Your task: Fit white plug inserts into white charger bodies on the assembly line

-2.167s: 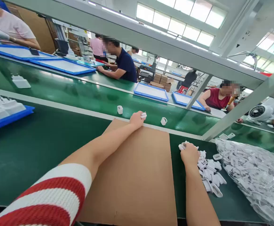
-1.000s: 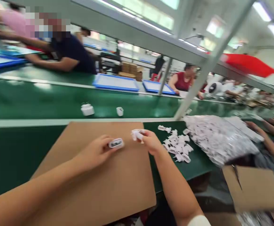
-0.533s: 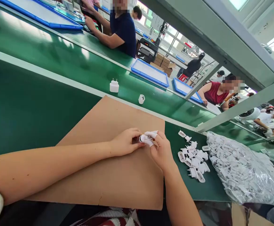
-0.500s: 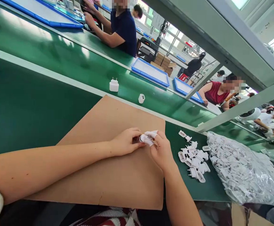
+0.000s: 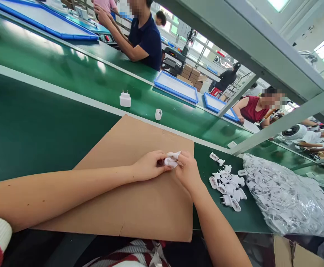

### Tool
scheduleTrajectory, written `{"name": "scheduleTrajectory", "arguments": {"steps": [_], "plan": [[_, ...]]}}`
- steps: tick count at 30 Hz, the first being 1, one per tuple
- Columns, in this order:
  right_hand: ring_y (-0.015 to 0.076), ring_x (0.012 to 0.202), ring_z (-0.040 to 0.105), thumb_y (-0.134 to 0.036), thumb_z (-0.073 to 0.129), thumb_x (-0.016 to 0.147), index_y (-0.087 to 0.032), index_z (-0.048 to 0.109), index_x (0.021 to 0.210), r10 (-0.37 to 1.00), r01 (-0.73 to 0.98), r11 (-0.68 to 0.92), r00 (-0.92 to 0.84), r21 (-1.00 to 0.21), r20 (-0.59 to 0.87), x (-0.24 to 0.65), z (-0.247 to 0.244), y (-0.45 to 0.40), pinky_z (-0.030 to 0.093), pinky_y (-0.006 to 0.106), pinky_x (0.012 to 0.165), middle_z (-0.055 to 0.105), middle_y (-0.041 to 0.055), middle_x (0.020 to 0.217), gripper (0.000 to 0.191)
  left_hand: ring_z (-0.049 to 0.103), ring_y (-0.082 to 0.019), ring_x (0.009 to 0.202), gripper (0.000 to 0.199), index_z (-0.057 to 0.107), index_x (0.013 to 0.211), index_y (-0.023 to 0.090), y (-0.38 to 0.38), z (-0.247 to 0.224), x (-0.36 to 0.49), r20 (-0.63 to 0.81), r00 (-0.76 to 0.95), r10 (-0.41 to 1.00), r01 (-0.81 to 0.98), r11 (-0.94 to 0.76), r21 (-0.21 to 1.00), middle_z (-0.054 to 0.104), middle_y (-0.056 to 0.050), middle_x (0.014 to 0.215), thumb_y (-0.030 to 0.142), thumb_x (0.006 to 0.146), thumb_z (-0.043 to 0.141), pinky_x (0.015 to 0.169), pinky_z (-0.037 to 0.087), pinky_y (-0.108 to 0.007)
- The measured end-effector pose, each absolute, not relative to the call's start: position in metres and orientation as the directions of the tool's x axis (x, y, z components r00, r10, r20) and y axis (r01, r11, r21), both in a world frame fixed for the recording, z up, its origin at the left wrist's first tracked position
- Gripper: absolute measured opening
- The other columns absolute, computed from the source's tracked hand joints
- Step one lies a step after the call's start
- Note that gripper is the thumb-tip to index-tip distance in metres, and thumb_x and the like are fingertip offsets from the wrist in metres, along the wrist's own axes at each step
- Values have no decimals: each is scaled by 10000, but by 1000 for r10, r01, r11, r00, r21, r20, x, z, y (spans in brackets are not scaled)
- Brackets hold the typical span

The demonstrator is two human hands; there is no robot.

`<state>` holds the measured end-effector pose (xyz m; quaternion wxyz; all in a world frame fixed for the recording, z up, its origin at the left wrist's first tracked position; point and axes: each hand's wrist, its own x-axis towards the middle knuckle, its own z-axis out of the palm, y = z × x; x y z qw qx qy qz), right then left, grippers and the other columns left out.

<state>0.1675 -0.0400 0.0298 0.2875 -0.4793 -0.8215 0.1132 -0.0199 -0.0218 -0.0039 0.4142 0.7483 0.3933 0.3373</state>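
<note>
Over a brown cardboard sheet (image 5: 150, 211), my two hands meet at a small white plug part, mostly hidden by the fingers. My left hand (image 5: 148, 167) is closed, pinching its left side with thumb and fingertips. My right hand (image 5: 188, 172), with white covers on the thumb and a finger, is closed on the same part from the right. A bit of metal glints between the covered fingertips. To the right of the cardboard lies a loose pile of white plug parts (image 5: 226, 185) with pins.
A clear plastic bag (image 5: 290, 200) full of white parts lies at the right. Beyond the cardboard, a white charger (image 5: 125, 100) and a smaller-looking one (image 5: 158, 114) stand on the green belt (image 5: 95, 83). A metal post (image 5: 273, 128) slants across the right. Co-workers sit opposite near blue-rimmed trays (image 5: 175, 87).
Both chargers on the belt have shifted left, and a blue object has come in at the left edge. My right fingers have turned slightly around the part; both hands stay together.
</note>
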Motion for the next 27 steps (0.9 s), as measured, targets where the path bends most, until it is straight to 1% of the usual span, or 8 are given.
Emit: {"name": "scheduleTrajectory", "arguments": {"steps": [5, 9, 11, 13, 18, 22, 25, 27], "plan": [[221, 1063, 624, -266, 614, 858, -255, 546, 1410, 915, 643, 369, -122, -671, 385, 188, 23, -34, 503, 383, 973, 683, 74, 1205, 557, 613, -212, 745, 356, 709, 867, 205, -1, 4, -18, 114, 468, 876, 392, -322, 862, 670, -34, 836, 550, 799, 658, 679, 480, -318], [317, 1308, 489, -296, 507, 933, -146, 594, 1364, 867, 881, 14, 225, -473, 445, 237, 25, -11, 346, 505, 1128, 588, 176, 1393, 465, 642, -235, 894, 365, 723, 1029, 214, 60, 18, 2, 171, 303, 938, 508, -310, 803, 699, -49, 1010, 515, 831, 657, 782, 495, -314], [383, 1343, 435, -273, 492, 935, -133, 627, 1321, 843, 906, -258, 381, -336, 380, 259, 20, -2, 293, 589, 1117, 545, 208, 1434, 433, 635, -237, 982, 303, 712, 1054, 192, 98, 24, 14, 213, 237, 948, 618, -316, 720, 691, -74, 1063, 422, 882, 618, 854, 484, -307], [433, 1292, 451, -327, 554, 911, -155, 678, 1236, 835, 892, -367, 440, -262, 330, 274, 11, 3, 311, 638, 1052, 577, 216, 1378, 388, 626, -244, 1018, 258, 699, 1048, 158, 133, 26, 23, 217, 171, 961, 676, -274, 684, 679, -110, 1094, 340, 910, 579, 879, 472, -310], [420, 1041, 548, -366, 699, 769, -164, 717, 929, 845, 907, -276, 387, -320, 369, 291, -3, 5, 406, 587, 910, 663, 200, 1050, 258, 613, -309, 1029, 235, 680, 1004, 129, 179, 23, 31, 188, 48, 981, 757, -159, 633, 669, -175, 1081, 299, 846, 645, 879, 461, -368], [317, 950, 583, -231, 609, 730, -164, 691, 968, 838, 838, -153, 391, -524, 381, 288, 3, 5, 461, 508, 904, 637, 154, 1047, 260, 412, -413, 1314, 654, 514, 1324, 110, 181, 29, 11, 293, -95, 951, 806, -99, 583, 484, -237, 1412, 362, 763, 736, 1085, 334, -491], [286, 974, 605, -262, 616, 731, -156, 699, 985, 836, 587, -13, 450, -810, 313, 276, 11, 6, 498, 492, 944, 623, 155, 1126, 288, 345, -429, 1358, 869, 362, 1414, 1, 179, 37, -28, 335, -382, 861, 809, 137, 571, 362, -295, 1497, 401, 754, 762, 1123, 307, -525], [265, 948, 644, -278, 619, 745, -168, 701, 946, 863, 347, 16, 469, -938, 189, 265, 16, 7, 536, 482, 939, 665, 130, 1086, 244, 425, -406, 1301, 766, 418, 1330, -65, 179, 40, -57, 162, -427, 890, 772, 265, 578, 454, -303, 1418, 397, 803, 727, 1090, 370, -500]]}}
